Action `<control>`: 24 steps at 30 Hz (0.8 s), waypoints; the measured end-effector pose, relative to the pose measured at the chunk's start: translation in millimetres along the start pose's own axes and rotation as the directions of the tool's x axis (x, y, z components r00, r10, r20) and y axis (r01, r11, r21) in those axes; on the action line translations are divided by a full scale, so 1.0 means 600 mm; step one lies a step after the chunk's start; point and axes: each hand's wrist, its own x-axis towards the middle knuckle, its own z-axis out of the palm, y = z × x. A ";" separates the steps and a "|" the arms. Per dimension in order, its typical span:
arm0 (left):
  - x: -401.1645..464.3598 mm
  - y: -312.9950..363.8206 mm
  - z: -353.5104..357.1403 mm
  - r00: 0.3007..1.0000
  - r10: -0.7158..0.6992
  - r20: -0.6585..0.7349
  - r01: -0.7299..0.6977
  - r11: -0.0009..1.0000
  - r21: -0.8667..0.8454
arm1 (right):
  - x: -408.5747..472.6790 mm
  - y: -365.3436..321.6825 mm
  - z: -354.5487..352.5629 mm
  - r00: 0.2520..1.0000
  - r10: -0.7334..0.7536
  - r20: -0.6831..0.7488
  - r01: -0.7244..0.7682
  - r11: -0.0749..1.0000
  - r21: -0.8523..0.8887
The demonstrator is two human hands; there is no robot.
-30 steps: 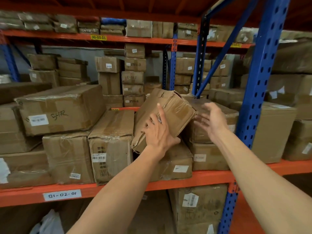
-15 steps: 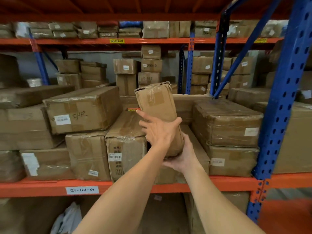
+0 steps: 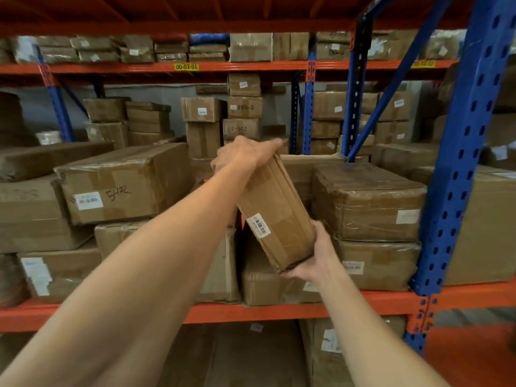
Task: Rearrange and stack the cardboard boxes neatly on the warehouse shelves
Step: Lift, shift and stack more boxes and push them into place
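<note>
Box [image 3: 275, 216] held clear of the shelf [image 3: 293, 310], above its front edge, long axis tilted, top end leaning left. Left hand [image 3: 245, 156] grips the top end; right hand [image 3: 314, 261] cups the bottom corner, nearer the gap below.

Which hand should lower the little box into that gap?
Probably the right hand: it cups the small box's bottom end, carrying it just above the gap. The left hand only grips the top, steadying.
</note>
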 end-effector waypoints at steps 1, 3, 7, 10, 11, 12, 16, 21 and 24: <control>0.001 -0.011 -0.010 1.000 -0.017 0.017 0.019 0.994 -0.107 | -0.007 -0.023 0.001 0.999 -0.039 -0.028 0.037 0.997 -0.072; -0.005 -0.039 -0.016 0.995 -0.068 0.076 0.089 0.942 -0.323 | -0.022 -0.070 0.000 0.989 -0.112 -0.098 0.090 0.973 -0.211; -0.035 -0.090 0.037 0.968 -0.150 0.203 0.247 0.729 -0.638 | -0.061 -0.149 -0.010 0.942 -0.295 -0.160 0.184 0.854 -0.487; -0.062 -0.135 0.091 0.923 -0.226 0.312 0.385 0.571 -0.725 | -0.075 -0.170 -0.017 0.902 -0.396 -0.171 0.198 0.732 -0.652; -0.072 -0.152 0.107 0.906 -0.248 0.343 0.424 0.530 -0.735 | -0.076 -0.168 -0.019 0.897 -0.412 -0.159 0.199 0.699 -0.687; -0.079 -0.167 0.121 0.887 -0.273 0.372 0.461 0.497 -0.735 | -0.068 -0.162 -0.024 0.895 -0.419 -0.156 0.196 0.681 -0.706; -0.099 -0.205 0.137 0.926 -0.265 0.268 0.357 0.845 -0.397 | -0.036 -0.120 -0.070 0.883 -0.435 -0.177 0.210 0.703 -0.680; -0.106 -0.215 0.121 0.984 0.124 0.130 -0.159 0.938 0.309 | -0.027 -0.080 -0.110 0.908 -0.415 -0.053 0.228 0.598 -0.768; -0.104 -0.230 0.126 0.915 0.214 0.341 -0.360 0.815 0.454 | -0.031 -0.093 -0.127 0.949 -0.288 0.126 0.254 0.467 -0.847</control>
